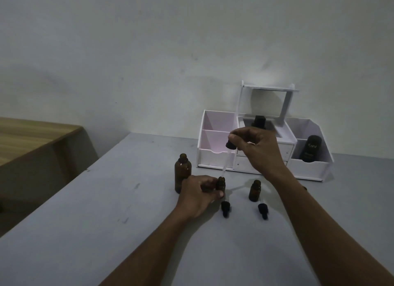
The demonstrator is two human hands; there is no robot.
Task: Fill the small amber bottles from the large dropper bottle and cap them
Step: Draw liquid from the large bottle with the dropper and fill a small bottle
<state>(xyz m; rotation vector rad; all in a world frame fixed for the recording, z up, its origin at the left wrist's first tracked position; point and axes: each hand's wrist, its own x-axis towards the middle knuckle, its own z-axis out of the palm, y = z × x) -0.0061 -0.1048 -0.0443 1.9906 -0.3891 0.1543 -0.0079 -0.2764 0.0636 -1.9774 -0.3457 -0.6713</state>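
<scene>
The large amber bottle (182, 173) stands uncapped on the grey table, just left of my left hand. My left hand (198, 193) grips a small amber bottle (220, 183) upright on the table. My right hand (257, 148) pinches the black bulb of the dropper (230, 145); its clear glass tube slants down with the tip at the small bottle's mouth. A second small amber bottle (254, 190) stands open to the right. Two black dropper caps (289, 209) (262, 211) lie on the table in front of the small bottles.
A white desk organizer (215, 155) stands against the wall behind the bottles, holding a black bottle (310, 149) at its right and a dark capped bottle (259, 121) in its middle. A wooden table (32, 136) sits to the left.
</scene>
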